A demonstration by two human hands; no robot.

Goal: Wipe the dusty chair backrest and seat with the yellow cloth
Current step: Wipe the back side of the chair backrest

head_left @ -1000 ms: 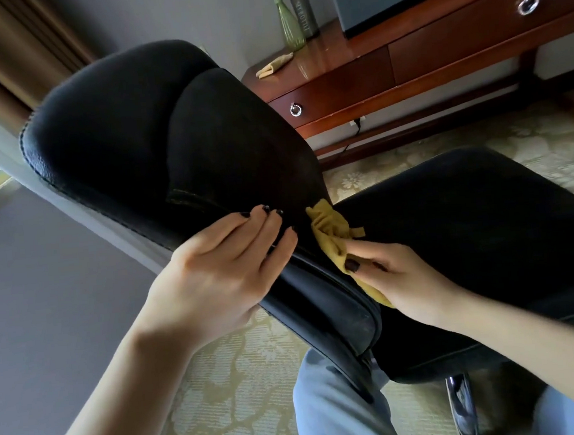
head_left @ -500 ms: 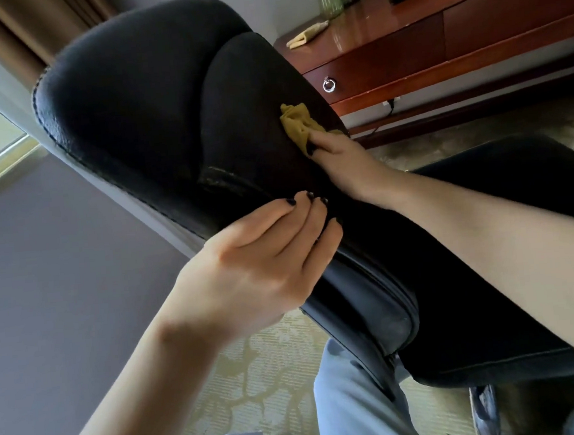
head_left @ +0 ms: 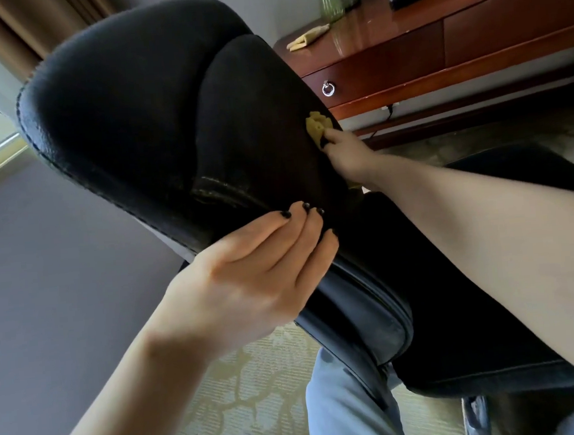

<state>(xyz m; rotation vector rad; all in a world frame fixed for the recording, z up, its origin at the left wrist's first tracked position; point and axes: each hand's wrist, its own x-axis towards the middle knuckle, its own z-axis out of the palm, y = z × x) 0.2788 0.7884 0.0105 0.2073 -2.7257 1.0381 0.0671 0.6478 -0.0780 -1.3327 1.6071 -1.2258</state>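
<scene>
Yellow cloth (head_left: pixel 317 126) moved higher up backrest (head_left: pixel 139 102), right hand (head_left: pixel 345 153) gripping

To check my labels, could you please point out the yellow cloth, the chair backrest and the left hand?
yellow cloth (head_left: pixel 317 125): head view, on its bunched middle.
chair backrest (head_left: pixel 125 103): head view, on the upper leather pad.
left hand (head_left: pixel 249 285): head view, on the back of the hand.

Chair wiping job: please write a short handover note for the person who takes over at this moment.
The left hand rests straight-fingered on the lower edge of the backrest, steadying it.
The right hand holds the yellow cloth against the backrest front.
Done: backrest wiping is under way; how much is clean, I cannot tell.
To do: the rest of the backrest, then the seat.
</scene>
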